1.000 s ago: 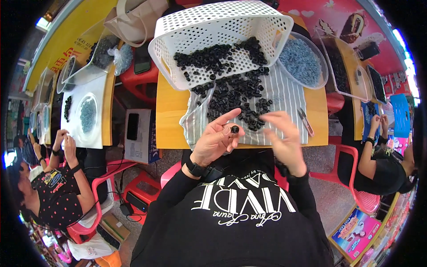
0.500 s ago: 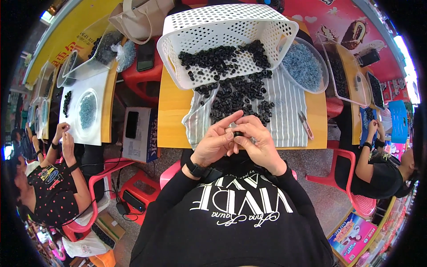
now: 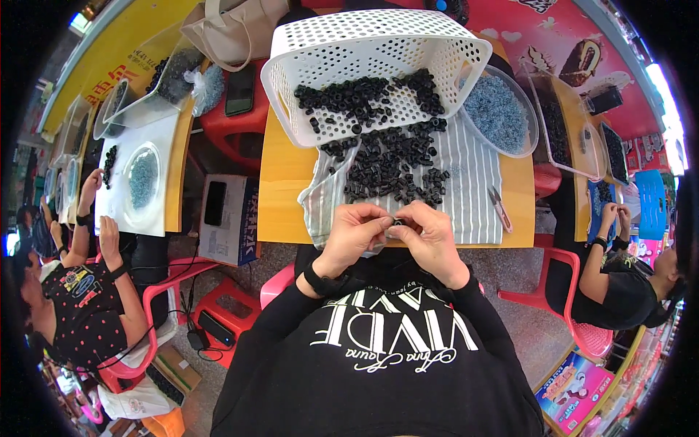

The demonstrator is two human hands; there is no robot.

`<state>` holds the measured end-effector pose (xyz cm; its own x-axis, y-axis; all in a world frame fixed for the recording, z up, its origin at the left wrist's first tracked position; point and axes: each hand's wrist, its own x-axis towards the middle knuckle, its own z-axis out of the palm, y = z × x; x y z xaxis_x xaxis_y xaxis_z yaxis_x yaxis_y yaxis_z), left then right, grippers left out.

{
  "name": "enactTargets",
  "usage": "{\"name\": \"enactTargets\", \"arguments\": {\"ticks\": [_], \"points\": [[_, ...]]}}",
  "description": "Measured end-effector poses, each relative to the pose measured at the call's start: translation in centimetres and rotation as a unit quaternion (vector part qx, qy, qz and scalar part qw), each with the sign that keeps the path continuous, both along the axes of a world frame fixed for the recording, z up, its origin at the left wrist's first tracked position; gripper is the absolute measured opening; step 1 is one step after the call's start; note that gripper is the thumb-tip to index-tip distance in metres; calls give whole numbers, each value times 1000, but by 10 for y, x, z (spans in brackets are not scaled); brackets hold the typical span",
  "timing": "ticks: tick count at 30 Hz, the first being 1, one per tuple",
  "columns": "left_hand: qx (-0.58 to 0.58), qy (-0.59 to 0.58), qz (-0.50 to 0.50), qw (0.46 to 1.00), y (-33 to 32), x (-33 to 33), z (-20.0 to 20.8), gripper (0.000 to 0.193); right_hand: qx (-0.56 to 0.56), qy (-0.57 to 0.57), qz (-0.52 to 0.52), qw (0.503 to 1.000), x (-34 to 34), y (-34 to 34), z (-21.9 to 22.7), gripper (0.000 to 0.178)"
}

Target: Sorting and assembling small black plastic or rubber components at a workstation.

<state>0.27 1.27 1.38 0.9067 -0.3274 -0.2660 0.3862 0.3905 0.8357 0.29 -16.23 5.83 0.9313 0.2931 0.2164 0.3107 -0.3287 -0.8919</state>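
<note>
Just past the near edge of the table, a small black ring-shaped part (image 3: 397, 222) is pinched between the fingertips of both hands. My left hand (image 3: 355, 234) grips it from the left with thumb and forefinger, and my right hand (image 3: 431, 239) from the right; both are closed. Fingers partly cover the part. Beyond them a loose heap of black cylindrical parts (image 3: 389, 171) lies on a grey-white striped cloth (image 3: 473, 186). The heap runs back into a white perforated basket (image 3: 375, 47) tipped toward me, which holds more of them.
Right of the basket stands a clear round bowl of tiny bluish pieces (image 3: 496, 113). Thread snips (image 3: 500, 209) lie at the cloth's right edge. On the left, a phone (image 3: 215, 203) rests on a box beside a red stool (image 3: 222, 320). Other people work at tables on both sides.
My left hand's fingers have drawn in to a pinch, and both hands have come slightly lower. The black part is now more exposed between the fingertips. The person at left has raised a hand toward the black parts.
</note>
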Motion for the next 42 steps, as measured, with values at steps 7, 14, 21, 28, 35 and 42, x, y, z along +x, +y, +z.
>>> {"name": "enactTargets", "arguments": {"ticks": [7,14,21,28,35,42], "points": [[34,25,-28,999,-4,7,2,13,-60,-60,-1,996,9,0,-15,17],[-28,21,-8,999,0,8,0,10,21,-11,-23,999,2,2,-23,17],[-62,-12,35,997,-1,7,6,4,43,-38,-38,998,1,0,-16,20],[-83,-65,46,993,-5,2,14,4,135,-62,-24,989,-4,0,-19,24],[-85,-94,57,990,-8,-4,16,6,90,-119,-25,989,-6,0,-16,20],[-127,-61,53,989,-12,-3,25,8,231,1,-41,972,-8,-3,-16,17]]}}
